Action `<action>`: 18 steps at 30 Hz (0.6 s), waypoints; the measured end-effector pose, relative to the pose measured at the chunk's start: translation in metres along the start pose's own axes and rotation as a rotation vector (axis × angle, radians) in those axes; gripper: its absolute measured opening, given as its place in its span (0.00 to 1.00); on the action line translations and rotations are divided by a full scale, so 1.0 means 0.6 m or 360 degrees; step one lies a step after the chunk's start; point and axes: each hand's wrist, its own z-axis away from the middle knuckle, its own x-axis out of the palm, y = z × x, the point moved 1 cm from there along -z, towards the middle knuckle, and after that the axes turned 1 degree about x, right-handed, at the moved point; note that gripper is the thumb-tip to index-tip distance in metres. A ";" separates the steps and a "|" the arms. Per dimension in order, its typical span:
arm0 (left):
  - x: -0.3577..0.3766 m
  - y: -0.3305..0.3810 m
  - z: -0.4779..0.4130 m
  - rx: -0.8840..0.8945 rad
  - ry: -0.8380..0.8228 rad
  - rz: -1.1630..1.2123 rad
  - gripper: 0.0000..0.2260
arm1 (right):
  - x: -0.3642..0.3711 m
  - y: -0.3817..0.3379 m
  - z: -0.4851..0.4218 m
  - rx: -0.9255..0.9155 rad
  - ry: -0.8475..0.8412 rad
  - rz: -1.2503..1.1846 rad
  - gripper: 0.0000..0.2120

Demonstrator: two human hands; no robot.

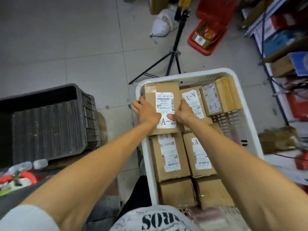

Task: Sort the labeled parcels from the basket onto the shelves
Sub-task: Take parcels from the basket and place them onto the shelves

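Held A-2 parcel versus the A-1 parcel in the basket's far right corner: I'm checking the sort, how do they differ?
The A-2 parcel is gripped by the left hand and right hand; the corner A-1 parcel lies untouched. Their marks read A-2 and A-1. Both are brown cardboard with white labels.

Top box (164, 104) has a shipping sticker with a big A-2. Middle back box (191, 99) and right back box (216, 97) both say A-1. Near left box (170, 155) says A-2, near right box (200, 154) only shows an A. Shirt (158, 219) print starts with SO, the rest isn't readable.
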 end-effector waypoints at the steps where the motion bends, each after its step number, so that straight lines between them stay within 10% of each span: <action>1: 0.002 -0.005 0.000 -0.0068 -0.0068 0.0050 0.36 | 0.000 0.000 0.002 0.0019 0.0012 0.0001 0.34; 18: 0.111 -0.038 0.060 0.0150 -0.0922 0.0488 0.58 | -0.032 0.165 0.081 0.0244 0.0219 -0.0582 0.41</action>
